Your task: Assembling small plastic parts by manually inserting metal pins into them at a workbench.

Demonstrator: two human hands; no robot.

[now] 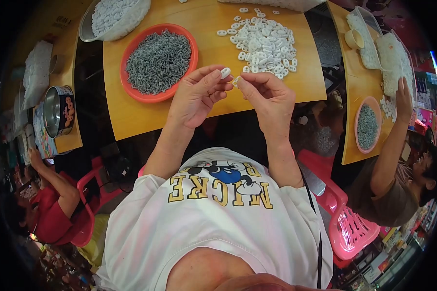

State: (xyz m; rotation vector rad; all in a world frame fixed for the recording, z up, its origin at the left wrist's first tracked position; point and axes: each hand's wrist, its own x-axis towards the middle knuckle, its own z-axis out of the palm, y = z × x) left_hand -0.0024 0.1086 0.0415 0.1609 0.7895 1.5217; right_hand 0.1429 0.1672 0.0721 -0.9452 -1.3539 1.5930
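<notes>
My left hand [195,94] is closed, pinching a white oval plastic piece [225,72] between thumb and forefinger. Close beside it, my right hand [271,97] grips a small white two-holed plastic piece [236,82] at its fingertips. Both hands are raised over the front edge of the yellow table [126,119], their fingertips almost meeting. Left of them stands an orange-red bowl [153,98] filled with small grey screws [158,63]. Beyond my right hand lies a loose heap of white two-holed pieces [268,46].
A clear tub [142,14] of white pieces stands at the far left. On the right table are a pink bowl [358,138] of screws and clear trays. Co-workers sit at both sides. A round tin [51,119] is on the left table, and a pink chair [352,233] is to my right.
</notes>
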